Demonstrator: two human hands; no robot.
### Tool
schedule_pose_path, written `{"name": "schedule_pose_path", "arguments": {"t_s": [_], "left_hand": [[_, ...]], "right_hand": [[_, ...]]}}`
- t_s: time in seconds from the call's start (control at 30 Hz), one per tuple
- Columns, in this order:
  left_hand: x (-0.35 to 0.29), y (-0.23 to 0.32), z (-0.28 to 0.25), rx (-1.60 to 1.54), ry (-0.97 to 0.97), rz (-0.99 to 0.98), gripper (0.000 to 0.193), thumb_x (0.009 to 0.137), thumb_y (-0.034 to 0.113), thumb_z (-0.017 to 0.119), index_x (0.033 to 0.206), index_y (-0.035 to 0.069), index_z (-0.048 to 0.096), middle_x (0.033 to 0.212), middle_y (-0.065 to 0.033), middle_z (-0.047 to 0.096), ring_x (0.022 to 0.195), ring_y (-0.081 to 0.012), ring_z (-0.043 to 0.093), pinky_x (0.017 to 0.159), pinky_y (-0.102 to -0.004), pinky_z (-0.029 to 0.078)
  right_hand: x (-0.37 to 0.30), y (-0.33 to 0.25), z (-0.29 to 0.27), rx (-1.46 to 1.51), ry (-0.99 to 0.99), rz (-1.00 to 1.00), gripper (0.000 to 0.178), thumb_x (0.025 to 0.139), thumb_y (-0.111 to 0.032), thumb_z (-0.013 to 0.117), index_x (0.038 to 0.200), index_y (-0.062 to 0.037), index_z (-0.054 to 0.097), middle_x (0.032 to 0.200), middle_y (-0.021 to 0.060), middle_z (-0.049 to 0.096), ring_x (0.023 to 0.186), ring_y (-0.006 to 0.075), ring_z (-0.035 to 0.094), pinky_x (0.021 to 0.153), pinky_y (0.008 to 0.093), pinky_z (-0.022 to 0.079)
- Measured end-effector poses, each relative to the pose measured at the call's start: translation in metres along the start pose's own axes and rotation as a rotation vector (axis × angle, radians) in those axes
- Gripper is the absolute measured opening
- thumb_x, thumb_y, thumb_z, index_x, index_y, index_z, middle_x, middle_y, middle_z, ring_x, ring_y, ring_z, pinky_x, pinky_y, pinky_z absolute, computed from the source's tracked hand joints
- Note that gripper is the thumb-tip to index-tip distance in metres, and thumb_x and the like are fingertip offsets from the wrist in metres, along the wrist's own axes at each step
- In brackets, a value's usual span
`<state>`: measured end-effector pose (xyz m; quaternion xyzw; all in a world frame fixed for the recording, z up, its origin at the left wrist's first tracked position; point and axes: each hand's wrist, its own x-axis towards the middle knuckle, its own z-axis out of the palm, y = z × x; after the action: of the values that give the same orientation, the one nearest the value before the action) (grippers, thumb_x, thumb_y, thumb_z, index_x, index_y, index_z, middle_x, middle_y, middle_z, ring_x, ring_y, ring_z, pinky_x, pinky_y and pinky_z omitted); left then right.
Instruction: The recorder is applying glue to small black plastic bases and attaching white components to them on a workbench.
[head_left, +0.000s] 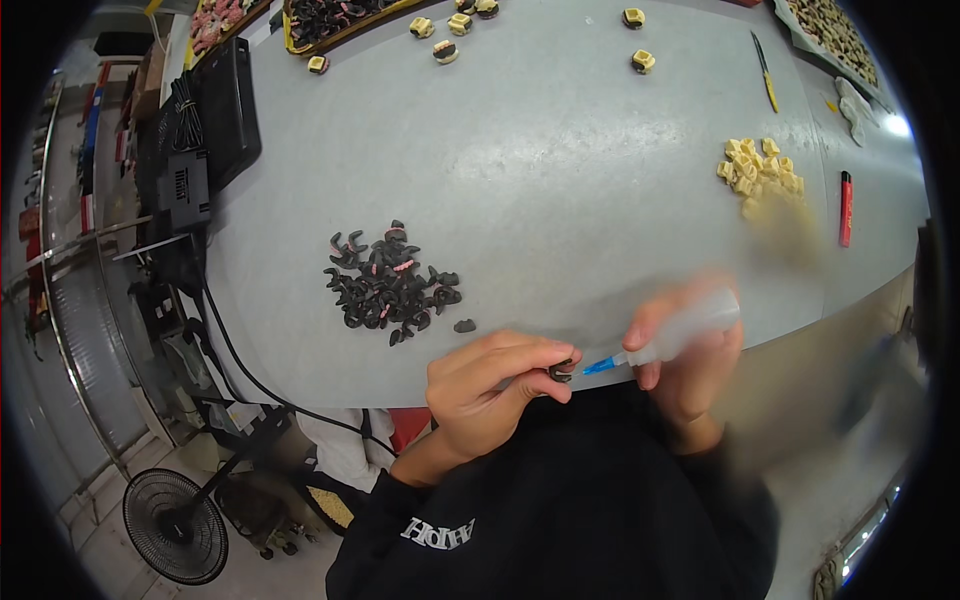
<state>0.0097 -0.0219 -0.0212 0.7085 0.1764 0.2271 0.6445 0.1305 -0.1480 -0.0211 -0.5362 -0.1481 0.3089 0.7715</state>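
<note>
Between its thumb and fingertips, my left hand (495, 392) pinches a small dark curved piece (562, 371) near the table's front edge. My right hand (690, 350) is wrapped round a translucent white squeeze bottle (690, 322), tilted so its blue needle tip (600, 366) points left at the dark piece. Whether the tip touches the piece I cannot tell. Left of my hands lies a pile of black curved pieces (385, 285), some with pink edges. One loose black piece (464, 326) sits just beyond my left hand.
Pale yellow hollow pieces (750, 170) lie in a heap at the right, near a red marker (846, 210) and thin yellow-handled tweezers (765, 70). Yellow-and-dark assembled pieces (446, 51) stand toward the back. A filled tray (340, 40) is at the far left. A black cable (245, 370) hangs along the left edge.
</note>
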Motion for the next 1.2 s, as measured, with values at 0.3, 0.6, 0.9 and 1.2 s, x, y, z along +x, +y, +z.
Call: {"name": "schedule_pose_path", "arguments": {"t_s": [0.3,0.6,0.9,1.2], "left_hand": [[-0.0005,-0.0006,0.0013,0.017,0.008,0.012,0.016,0.071,-0.002,0.069,0.087,-0.004,0.064,0.074,-0.0141,0.065,0.063,-0.0174,0.064,0.055,-0.023,0.05],[-0.0008,-0.0016,0.0008,0.019,0.004,0.018,0.017,0.07,-0.006,0.068,0.086,-0.004,0.064,0.073,-0.0145,0.065,0.062,-0.0179,0.064,0.054,-0.0232,0.05],[-0.0013,0.0003,0.001,0.006,0.02,-0.024,0.018,0.069,-0.004,0.069,0.086,-0.003,0.064,0.072,-0.0146,0.065,0.059,-0.0177,0.063,0.053,-0.0238,0.051],[-0.0012,-0.0009,0.0006,0.044,-0.011,0.01,0.018,0.07,-0.003,0.07,0.086,-0.004,0.064,0.072,-0.0141,0.065,0.06,-0.0178,0.064,0.054,-0.024,0.052]], "right_hand": [[0.0004,-0.0016,0.0004,-0.008,0.0,0.016,0.045,0.088,-0.046,0.05,0.096,-0.0051,0.034,0.072,0.0195,0.062,0.039,0.0082,0.044,0.038,0.0183,0.038],[-0.0003,-0.0015,0.0005,-0.018,0.019,0.031,0.045,0.087,-0.047,0.051,0.094,-0.0054,0.033,0.071,0.0198,0.062,0.039,0.0081,0.044,0.038,0.0183,0.038],[-0.001,0.0002,-0.0024,-0.025,0.028,0.007,0.045,0.087,-0.047,0.05,0.095,-0.0056,0.034,0.07,0.0194,0.062,0.038,0.0074,0.042,0.037,0.0181,0.037],[-0.001,0.0028,-0.001,-0.037,0.043,-0.049,0.043,0.089,-0.046,0.048,0.096,-0.0057,0.033,0.071,0.0195,0.061,0.037,0.0069,0.041,0.037,0.0179,0.035]]}}
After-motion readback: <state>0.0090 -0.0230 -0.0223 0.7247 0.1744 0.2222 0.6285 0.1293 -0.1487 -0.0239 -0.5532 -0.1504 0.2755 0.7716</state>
